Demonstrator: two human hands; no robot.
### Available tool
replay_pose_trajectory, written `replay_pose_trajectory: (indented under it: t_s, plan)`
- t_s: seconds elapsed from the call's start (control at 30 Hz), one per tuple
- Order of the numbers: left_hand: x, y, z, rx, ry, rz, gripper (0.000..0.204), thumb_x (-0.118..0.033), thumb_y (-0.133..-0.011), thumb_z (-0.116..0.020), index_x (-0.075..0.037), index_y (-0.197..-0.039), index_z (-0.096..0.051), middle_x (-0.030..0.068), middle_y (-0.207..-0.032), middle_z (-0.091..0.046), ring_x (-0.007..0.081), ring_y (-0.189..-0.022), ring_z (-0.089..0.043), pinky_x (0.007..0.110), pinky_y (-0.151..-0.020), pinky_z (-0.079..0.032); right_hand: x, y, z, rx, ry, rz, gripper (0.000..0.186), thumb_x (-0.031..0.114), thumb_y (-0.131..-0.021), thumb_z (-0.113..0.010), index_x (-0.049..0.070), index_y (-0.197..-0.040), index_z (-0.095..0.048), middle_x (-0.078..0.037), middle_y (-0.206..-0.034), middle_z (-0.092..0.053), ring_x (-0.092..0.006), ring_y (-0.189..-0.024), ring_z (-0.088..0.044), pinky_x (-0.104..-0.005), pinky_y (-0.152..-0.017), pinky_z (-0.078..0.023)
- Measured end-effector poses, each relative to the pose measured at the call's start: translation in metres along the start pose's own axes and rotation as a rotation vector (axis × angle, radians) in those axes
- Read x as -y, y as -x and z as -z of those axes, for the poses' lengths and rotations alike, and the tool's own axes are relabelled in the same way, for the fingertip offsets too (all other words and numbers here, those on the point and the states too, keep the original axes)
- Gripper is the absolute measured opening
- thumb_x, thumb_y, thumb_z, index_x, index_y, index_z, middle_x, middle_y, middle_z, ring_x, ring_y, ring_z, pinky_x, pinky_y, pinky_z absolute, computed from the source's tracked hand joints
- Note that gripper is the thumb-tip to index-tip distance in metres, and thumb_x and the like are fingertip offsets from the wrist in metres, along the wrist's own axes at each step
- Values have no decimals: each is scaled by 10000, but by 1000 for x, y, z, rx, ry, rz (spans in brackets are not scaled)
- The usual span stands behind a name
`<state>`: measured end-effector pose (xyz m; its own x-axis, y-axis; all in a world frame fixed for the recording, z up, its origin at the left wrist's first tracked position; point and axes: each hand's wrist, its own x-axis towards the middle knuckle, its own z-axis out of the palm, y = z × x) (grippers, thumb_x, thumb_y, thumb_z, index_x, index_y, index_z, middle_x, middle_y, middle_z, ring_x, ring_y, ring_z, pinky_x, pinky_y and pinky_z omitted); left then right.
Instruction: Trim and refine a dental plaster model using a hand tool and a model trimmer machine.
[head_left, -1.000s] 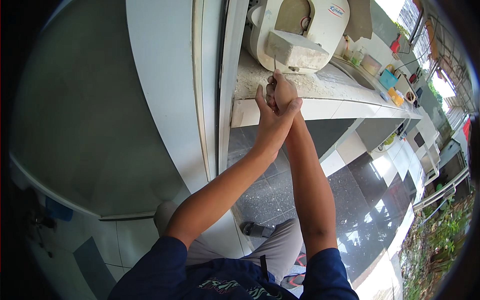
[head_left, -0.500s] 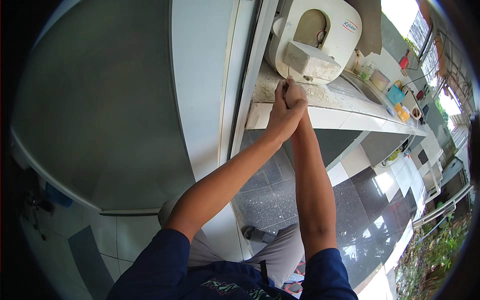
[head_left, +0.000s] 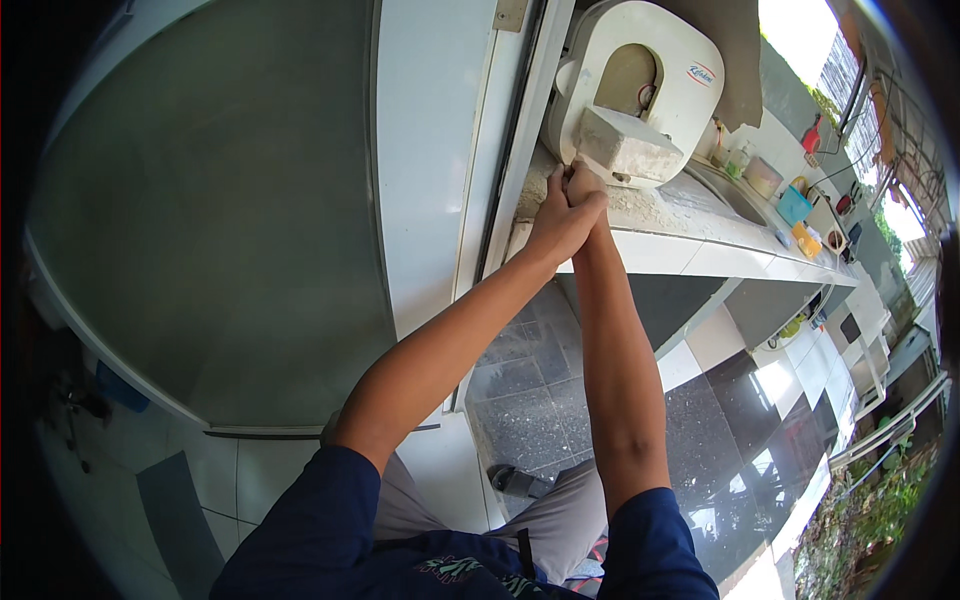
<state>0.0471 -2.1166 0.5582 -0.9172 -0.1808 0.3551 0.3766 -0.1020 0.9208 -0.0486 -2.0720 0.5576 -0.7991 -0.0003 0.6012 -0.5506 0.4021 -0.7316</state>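
At arm's length both my hands are pressed together, low beside a white bench machine (head_left: 690, 115) that looks like a plaster model trimmer. The trimmer has an arched opening and a plaster-crusted block-shaped ledge (head_left: 630, 145) jutting out below it. My left hand (head_left: 562, 226) is closed, its fingers against the right one. My right hand (head_left: 587, 182) is closed too, its fingertips by the lower left corner of the trimmer. Whatever they hold, if anything, is hidden between the fingers.
Pale plaster debris covers the white-tiled counter (head_left: 650, 212) under the trimmer. Farther right are a sink (head_left: 738, 200), a blue container (head_left: 794, 206) and a yellow item (head_left: 806, 238). A large grey-green door panel (head_left: 220, 220) and a white frame (head_left: 425, 170) stand at my left.
The view has shifted slightly, so the trimmer and counter sit a little lower in the picture. My hands remain together by the trimmer's lower left corner, still closed.
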Motion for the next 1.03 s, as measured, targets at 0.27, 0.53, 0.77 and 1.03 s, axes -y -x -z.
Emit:
replay_pose_trajectory:
  t_s: [0.27,0.53,0.77,1.03]
  plan:
    - [33,47,-6,97,-247,-126,920,-348,-822,-664,58,-1473,-155,275,-1314,-426,359,-1208,-473,399,-1030,-375,6,58,39,58,-559,-416,358,299,-997,-423,72,-740,-527,7,-558,-432,-116,-482,-357,-311,-474,-298]
    - [21,44,-14,29,-79,-187,961,-333,-836,-696,74,-1475,-103,282,-1427,-338,332,-1303,-417,383,-1080,-337,25,49,47,128,-753,-475,341,309,-996,-450,99,-734,-508,42,-526,-377,-85,-433,-301,-261,-416,-259]
    - [6,4,-3,-35,-177,-197,921,-315,-748,-671,103,-1426,-209,311,-1228,-465,418,-1138,-528,427,-983,-437,8,13,23,27,-478,-344,324,307,-997,-454,84,-771,-519,31,-532,-405,-95,-440,-328,-242,-435,-286]
    - [12,11,6,20,-269,-221,926,-333,-731,-654,89,-1422,-203,355,-1244,-455,448,-1186,-496,436,-1008,-416,-42,2,11,32,-727,-349,357,362,-989,-476,56,-815,-532,5,-572,-469,-94,-463,-366,-246,-450,-305]
